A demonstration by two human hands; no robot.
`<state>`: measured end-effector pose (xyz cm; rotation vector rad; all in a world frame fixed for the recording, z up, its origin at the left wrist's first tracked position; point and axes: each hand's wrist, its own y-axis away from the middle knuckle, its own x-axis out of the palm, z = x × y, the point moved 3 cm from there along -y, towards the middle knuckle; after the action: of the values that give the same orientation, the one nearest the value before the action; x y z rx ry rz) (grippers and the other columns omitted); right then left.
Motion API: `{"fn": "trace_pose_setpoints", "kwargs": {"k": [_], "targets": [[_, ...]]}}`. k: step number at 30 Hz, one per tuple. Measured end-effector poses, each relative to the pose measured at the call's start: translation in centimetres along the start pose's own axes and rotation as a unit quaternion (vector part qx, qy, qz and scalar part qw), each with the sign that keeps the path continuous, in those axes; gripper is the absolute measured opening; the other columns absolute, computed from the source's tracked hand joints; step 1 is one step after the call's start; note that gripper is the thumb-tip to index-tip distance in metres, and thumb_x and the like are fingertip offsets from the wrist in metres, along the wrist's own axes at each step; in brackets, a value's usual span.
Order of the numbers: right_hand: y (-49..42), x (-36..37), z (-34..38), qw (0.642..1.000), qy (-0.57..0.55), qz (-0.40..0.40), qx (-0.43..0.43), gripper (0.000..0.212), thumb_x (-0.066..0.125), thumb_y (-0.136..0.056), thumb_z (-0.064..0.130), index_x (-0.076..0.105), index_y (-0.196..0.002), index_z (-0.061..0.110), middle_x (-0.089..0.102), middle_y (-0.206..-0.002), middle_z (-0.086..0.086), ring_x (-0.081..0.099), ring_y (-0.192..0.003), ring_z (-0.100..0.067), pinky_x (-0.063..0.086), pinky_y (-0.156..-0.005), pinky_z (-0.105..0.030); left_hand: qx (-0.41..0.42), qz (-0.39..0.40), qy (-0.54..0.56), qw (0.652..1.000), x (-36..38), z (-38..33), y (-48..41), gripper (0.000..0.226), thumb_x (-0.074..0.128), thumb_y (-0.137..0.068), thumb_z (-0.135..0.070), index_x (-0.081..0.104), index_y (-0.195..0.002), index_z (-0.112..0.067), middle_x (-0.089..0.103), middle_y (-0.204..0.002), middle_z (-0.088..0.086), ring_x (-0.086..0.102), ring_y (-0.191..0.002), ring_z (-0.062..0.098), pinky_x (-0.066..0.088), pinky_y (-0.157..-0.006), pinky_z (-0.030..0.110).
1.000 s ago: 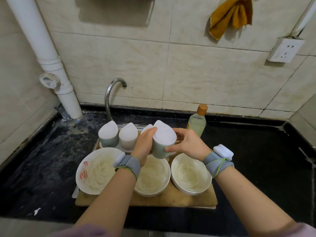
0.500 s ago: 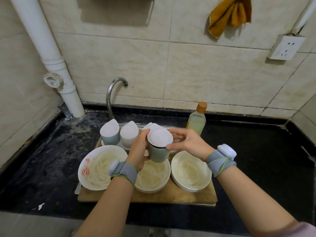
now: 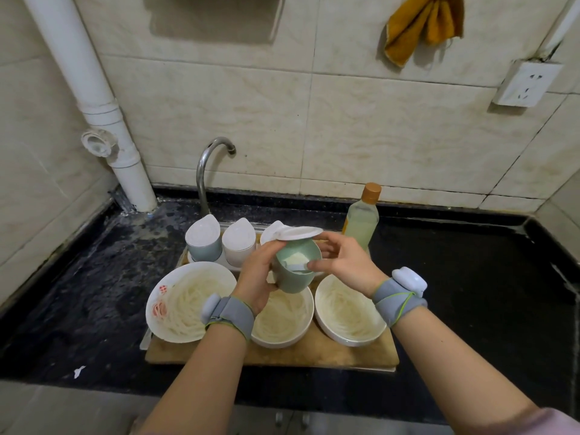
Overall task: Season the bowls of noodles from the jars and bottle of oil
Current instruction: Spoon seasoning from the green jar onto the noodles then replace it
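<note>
- the green jar [image 3: 296, 268], lid [image 3: 298, 232] flipped up, is held tilted above the middle bowl [image 3: 282, 321] on the wooden board [image 3: 314, 353].
- dark counter [image 3: 470, 293] lies bare right of the board; the oil bottle [image 3: 361, 219] stands behind it.
- left hand [image 3: 257, 277] is wrapped round the jar; right hand [image 3: 345, 262] pinches a small spoon [image 3: 298, 267] at its mouth.

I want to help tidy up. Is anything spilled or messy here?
No seasoning is spilled. The green jar in the left hand has its lid flipped up on purpose. Only a small white scrap lies on the black counter, front left.
</note>
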<state>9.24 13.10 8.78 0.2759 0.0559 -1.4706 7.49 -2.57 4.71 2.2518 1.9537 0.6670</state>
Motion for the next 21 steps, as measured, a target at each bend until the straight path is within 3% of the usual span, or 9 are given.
{"fn": "trace_pose_setpoints", "kwargs": {"k": [3,7,10,14,17,21], "targets": [[0.1,0.3,-0.6,0.996,0.075,-0.028,-0.048,0.05,0.072,-0.07,-0.006,0.052,-0.114,0.007,0.067,-0.097,-0.007,0.066,-0.088,-0.021,0.057,-0.079,-0.038,0.006,-0.021,-0.01,1.0,0.3,0.0,0.0,0.014,0.06,-0.088,-0.036,0.071,-0.097,-0.035,0.067,-0.107,-0.012,0.055,-0.109,0.019,0.043,-0.09,0.05],[0.1,0.7,-1.1,0.953,0.286,-0.064,-0.083,0.027,0.071,-0.075,0.02,0.066,-0.101,0.015,0.069,-0.101,-0.002,0.063,-0.094,-0.019,0.052,-0.085,-0.039,0.033,-0.031,-0.011,0.999,0.3,0.1,-0.1,0.015,0.059,-0.09,-0.032,0.07,-0.099,-0.032,0.069,-0.084,-0.014,0.058,-0.083,0.012,0.046,-0.073,0.038],[0.0,1.1,-1.2,0.917,0.391,-0.056,-0.06,0.017,0.068,-0.079,0.031,0.07,-0.086,0.015,0.069,-0.096,-0.005,0.061,-0.091,-0.023,0.047,-0.078,-0.033,0.049,-0.036,-0.002,0.998,0.4,0.3,-0.1,0.015,0.057,-0.093,-0.028,0.068,-0.103,-0.029,0.065,-0.064,-0.022,0.054,-0.07,0.007,0.044,-0.068,0.034],[0.4,1.1,-0.7,0.933,0.342,-0.077,-0.083,0.012,0.069,-0.079,0.021,0.07,-0.071,0.012,0.068,-0.086,-0.003,0.061,-0.082,-0.021,0.041,-0.07,-0.028,0.056,-0.043,0.019,0.997,0.2,0.7,-0.1,0.026,0.057,-0.094,-0.028,0.069,-0.116,-0.024,0.07,-0.079,-0.015,0.058,-0.077,0.009,0.047,-0.068,0.032],[0.9,0.4,-0.2,0.941,0.298,-0.13,-0.097,0.011,0.068,-0.081,0.022,0.072,-0.074,0.015,0.064,-0.076,0.004,0.059,-0.073,-0.017,0.044,-0.067,-0.03,0.062,-0.04,0.023,0.997,-0.2,0.6,-0.1,0.027,0.058,-0.094,-0.029,0.069,-0.117,-0.023,0.07,-0.086,-0.009,0.059,-0.081,0.012,0.049,-0.069,0.032],[1.2,-0.2,0.1,0.947,0.271,-0.146,-0.095,0.011,0.069,-0.081,0.018,0.074,-0.073,0.013,0.064,-0.059,-0.001,0.063,-0.06,-0.021,0.052,-0.063,-0.034,0.09,-0.038,0.01,0.995,-0.4,0.3,-0.2,0.023,0.057,-0.094,-0.026,0.068,-0.114,-0.027,0.068,-0.098,-0.007,0.06,-0.081,0.006,0.052,-0.061,0.019]]}}
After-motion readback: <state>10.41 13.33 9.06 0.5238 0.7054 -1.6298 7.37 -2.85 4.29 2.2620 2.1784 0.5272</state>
